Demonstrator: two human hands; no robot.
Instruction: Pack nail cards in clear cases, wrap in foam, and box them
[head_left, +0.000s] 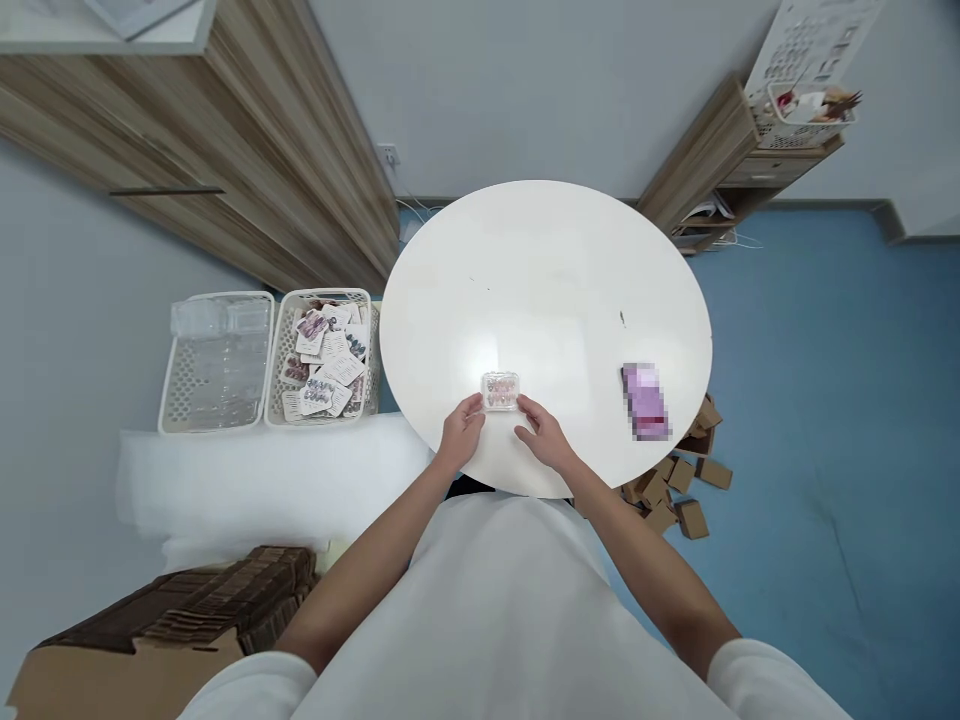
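Note:
A small clear plastic box (500,391) with a set of pinkish press-on nails inside lies near the front edge of the white round table (547,270). My left hand (461,432) grips its left side with the fingertips. From the other side, my right hand (545,432) has its fingers on the box's right edge, and its thumb sits a little apart, below. Between them the two hands keep the box level at the tabletop.
Left of the table, one white basket (324,295) contains several cards of nails, another (217,432) clear plastic boxes. White wrapping sheet (285,480) and flattened cardboard (225,600) lie nearer. A blurred purple phone-like object (646,402) rests right; small brown boxes (691,518) lie on the floor.

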